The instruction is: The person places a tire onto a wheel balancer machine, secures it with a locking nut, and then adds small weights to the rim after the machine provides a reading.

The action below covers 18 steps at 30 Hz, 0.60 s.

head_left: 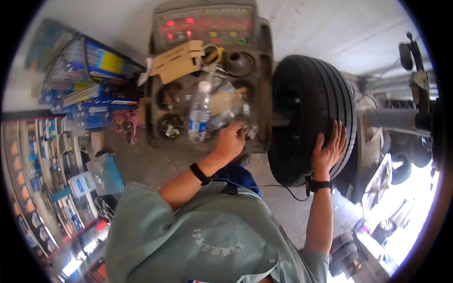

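My right hand (329,148) lies flat on the tread of a black tyre (314,101), its fingers spread. The wheel is mounted upright on the shaft (281,119) of a wheel balancer. My left hand (231,143) is at the front right of the balancer's tray (163,137). Its fingers are curled beside small silvery pieces (251,130), and what they pinch is partly hidden. Just left of that hand is a clear plastic bottle (199,115) with a white cap and blue label.
A torn cardboard piece (177,61) lies across the tray below a lit red display panel (205,28). A dark cone (238,62) sits in a tray pocket. Boxes (101,59) are stacked at left, near shelves (52,174). A cable (278,186) crosses beneath my right wrist.
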Each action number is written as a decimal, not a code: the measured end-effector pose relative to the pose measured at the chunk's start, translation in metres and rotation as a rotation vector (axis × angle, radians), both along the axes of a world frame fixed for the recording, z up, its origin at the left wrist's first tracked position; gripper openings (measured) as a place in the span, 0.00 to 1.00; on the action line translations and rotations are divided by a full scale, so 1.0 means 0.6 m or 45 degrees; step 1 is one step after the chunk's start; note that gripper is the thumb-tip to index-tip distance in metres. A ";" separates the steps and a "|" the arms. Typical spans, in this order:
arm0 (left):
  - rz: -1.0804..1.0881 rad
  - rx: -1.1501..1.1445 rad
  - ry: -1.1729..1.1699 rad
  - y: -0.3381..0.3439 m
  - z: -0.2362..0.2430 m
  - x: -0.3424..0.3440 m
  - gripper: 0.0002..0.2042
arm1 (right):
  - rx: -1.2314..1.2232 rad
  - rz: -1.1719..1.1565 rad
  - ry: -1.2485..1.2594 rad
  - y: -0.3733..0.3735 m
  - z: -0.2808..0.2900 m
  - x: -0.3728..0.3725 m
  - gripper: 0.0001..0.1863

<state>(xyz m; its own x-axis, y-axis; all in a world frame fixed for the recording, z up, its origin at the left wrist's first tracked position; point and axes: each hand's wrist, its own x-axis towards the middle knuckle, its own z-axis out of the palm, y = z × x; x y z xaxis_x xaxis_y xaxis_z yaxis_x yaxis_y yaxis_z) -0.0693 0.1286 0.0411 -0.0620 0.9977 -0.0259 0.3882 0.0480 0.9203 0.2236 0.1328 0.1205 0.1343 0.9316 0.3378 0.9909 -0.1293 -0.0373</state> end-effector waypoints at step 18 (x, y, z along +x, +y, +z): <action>-0.436 0.409 0.612 -0.026 0.021 -0.045 0.32 | -0.014 0.013 -0.035 0.021 0.006 -0.013 0.30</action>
